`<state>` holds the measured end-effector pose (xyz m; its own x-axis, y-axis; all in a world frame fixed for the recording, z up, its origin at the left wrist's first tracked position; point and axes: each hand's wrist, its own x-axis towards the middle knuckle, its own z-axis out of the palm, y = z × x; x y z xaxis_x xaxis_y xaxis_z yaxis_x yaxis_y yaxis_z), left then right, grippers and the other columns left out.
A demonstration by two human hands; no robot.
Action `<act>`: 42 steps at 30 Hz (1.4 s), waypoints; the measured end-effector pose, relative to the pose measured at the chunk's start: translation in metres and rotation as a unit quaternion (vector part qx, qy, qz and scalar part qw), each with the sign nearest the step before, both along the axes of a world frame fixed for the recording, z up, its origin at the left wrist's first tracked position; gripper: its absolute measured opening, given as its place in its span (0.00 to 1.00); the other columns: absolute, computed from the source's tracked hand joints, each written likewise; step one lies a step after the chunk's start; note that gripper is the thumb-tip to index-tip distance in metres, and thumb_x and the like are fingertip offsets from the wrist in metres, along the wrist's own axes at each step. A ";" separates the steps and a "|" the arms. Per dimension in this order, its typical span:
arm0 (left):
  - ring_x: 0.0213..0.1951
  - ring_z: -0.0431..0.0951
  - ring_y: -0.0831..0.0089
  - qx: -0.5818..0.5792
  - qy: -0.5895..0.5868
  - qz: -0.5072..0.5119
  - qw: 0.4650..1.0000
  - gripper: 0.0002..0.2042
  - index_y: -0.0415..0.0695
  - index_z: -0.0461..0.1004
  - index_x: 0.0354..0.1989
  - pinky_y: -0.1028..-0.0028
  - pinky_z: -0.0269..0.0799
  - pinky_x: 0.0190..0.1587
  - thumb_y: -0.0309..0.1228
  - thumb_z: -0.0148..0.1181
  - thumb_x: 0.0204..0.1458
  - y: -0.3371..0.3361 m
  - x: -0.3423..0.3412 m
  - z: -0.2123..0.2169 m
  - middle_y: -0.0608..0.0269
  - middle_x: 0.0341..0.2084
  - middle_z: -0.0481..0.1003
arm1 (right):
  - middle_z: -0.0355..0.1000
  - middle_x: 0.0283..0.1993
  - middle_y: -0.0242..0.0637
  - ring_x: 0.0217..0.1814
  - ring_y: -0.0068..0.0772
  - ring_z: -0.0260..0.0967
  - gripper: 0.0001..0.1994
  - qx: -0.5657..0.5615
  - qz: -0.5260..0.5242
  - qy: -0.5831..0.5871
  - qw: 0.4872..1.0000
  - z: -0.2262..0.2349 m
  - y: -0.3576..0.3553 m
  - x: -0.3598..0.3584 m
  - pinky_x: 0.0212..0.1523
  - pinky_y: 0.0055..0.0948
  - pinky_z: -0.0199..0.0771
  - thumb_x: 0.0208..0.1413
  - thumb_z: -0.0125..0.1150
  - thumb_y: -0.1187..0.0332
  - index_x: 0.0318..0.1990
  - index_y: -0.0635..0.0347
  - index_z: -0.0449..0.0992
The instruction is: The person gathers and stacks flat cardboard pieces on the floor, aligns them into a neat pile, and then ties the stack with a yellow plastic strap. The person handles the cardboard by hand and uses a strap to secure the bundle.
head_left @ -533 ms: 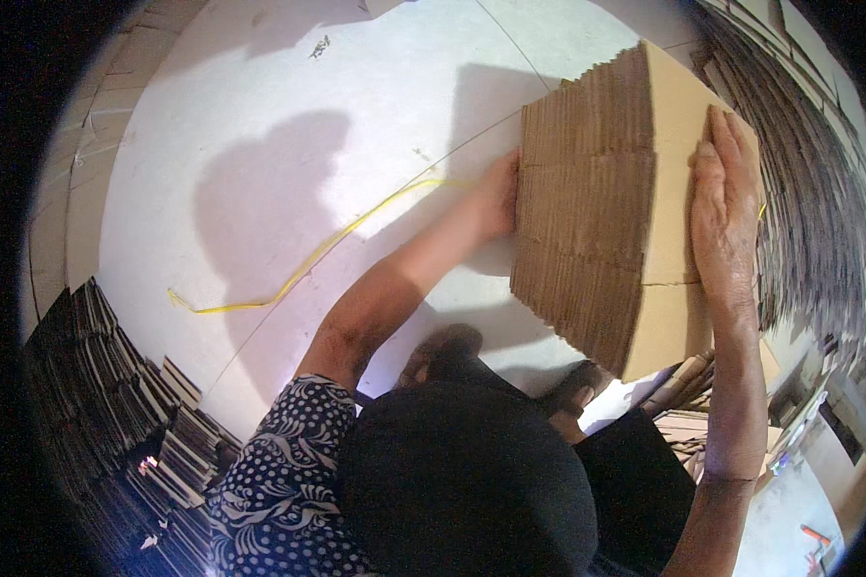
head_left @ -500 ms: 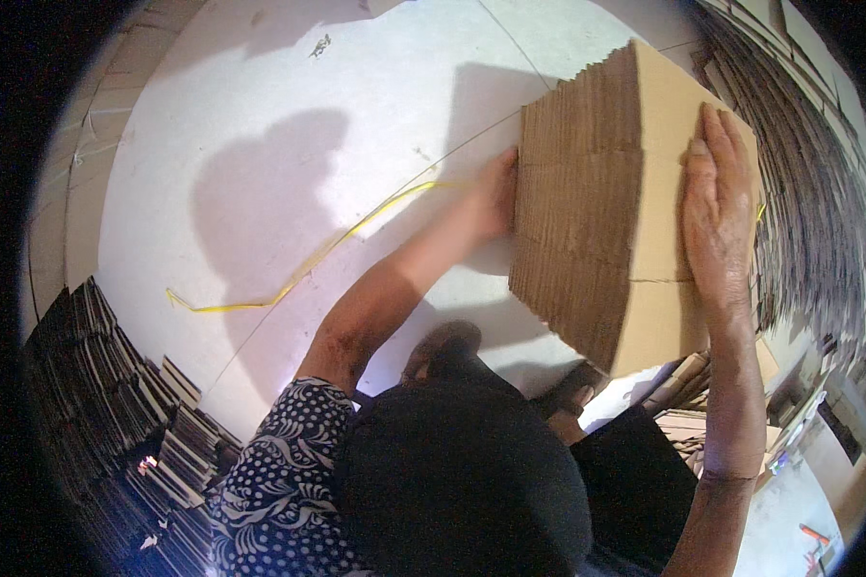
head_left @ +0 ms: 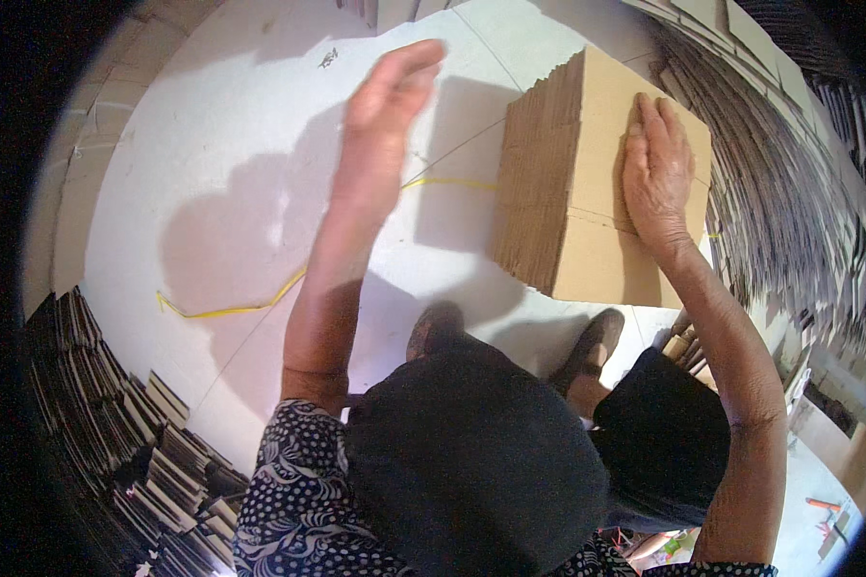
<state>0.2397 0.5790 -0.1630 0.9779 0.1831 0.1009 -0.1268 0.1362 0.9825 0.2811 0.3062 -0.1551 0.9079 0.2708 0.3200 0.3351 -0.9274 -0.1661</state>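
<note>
A thick stack of flat brown cardboard sheets (head_left: 558,183) stands on edge on the white floor (head_left: 231,154). My right hand (head_left: 656,165) lies flat on the stack's broad brown face, fingers spread and pointing up. My left hand (head_left: 387,101) is raised in the air to the left of the stack, apart from it, fingers straight and held together, blurred by motion and holding nothing. A yellow strap (head_left: 260,298) runs across the floor and passes under the stack.
Piles of flattened cardboard line the right side (head_left: 789,173). More dark bundles of folded card sit at the lower left (head_left: 115,413). My dark-clothed lap and feet (head_left: 587,346) are just below the stack.
My left hand has come off the stack's left edge and lifted up and to the left. The stack now stands more upright, with my right hand still pressed on it.
</note>
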 end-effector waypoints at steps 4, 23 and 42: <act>0.61 0.61 0.60 0.198 -0.181 -0.123 0.955 0.23 0.36 0.62 0.59 0.67 0.52 0.64 0.40 0.42 0.61 -0.070 0.016 0.045 0.48 0.61 0.59 | 0.59 0.60 0.46 0.64 0.49 0.54 0.20 0.028 0.008 -0.021 0.999 0.001 0.005 -0.002 0.59 0.55 0.49 0.57 0.48 0.63 0.57 0.52 0.65; 0.68 0.44 0.47 0.732 -0.088 -0.279 0.615 0.31 0.39 0.48 0.66 0.49 0.39 0.66 0.35 0.48 0.55 -0.177 0.025 0.050 0.44 0.66 0.45 | 0.72 0.34 0.39 0.32 0.24 0.70 0.17 0.445 -0.149 0.317 0.824 -0.044 -0.283 -0.034 0.34 0.26 0.76 0.58 0.48 0.73 0.55 0.63 0.65; 0.67 0.43 0.41 0.767 -0.085 -0.282 0.570 0.32 0.39 0.46 0.66 0.48 0.38 0.66 0.44 0.41 0.57 -0.179 0.024 0.048 0.41 0.66 0.43 | 0.71 0.32 0.37 0.39 0.29 0.70 0.04 0.770 -0.154 0.264 0.560 -0.121 -0.185 -0.024 0.46 0.28 0.69 0.59 0.49 0.75 0.40 0.61 0.66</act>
<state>0.2635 0.3998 -0.1145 0.7899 -0.5864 -0.1793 -0.5989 -0.8006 -0.0204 0.2568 0.1208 -0.2759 0.9142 -0.1521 -0.3755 -0.2740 0.4508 -0.8496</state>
